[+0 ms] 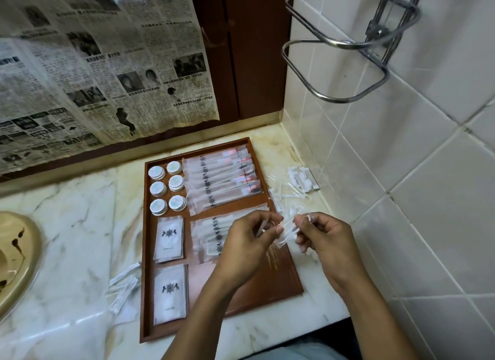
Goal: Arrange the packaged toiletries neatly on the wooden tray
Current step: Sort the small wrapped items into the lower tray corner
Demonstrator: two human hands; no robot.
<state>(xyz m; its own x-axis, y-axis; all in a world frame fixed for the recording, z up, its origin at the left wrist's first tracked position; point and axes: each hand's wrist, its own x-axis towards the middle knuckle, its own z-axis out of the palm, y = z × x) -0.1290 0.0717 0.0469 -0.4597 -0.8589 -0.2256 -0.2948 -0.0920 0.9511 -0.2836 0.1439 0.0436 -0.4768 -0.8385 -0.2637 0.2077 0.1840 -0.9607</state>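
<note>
Centre frame, my left hand [247, 240] and right hand [322, 235] pinch thin clear-wrapped white sticks [287, 229], probably squaring them for the brown wooden tray [277, 268].

Both hands are up off the surface, mid-scene, close together with fingertips facing each other. Left hand [247, 243]: back toward camera, fingers curled, thumb and forefinger pinching one end of a small bunch of clear packets [286, 231]. Right hand [322, 237]: knuckles up, fingers bent inward, pinching the other end of the same bunch. The hands are not touching each other. Left forearm [198, 311] comes in from near centre, angled up and right, wrist roughly straight. Right forearm [375, 314] comes in from near right, angled up and left, wrist slightly bent. Both arms bare, no sleeves in view.
</note>
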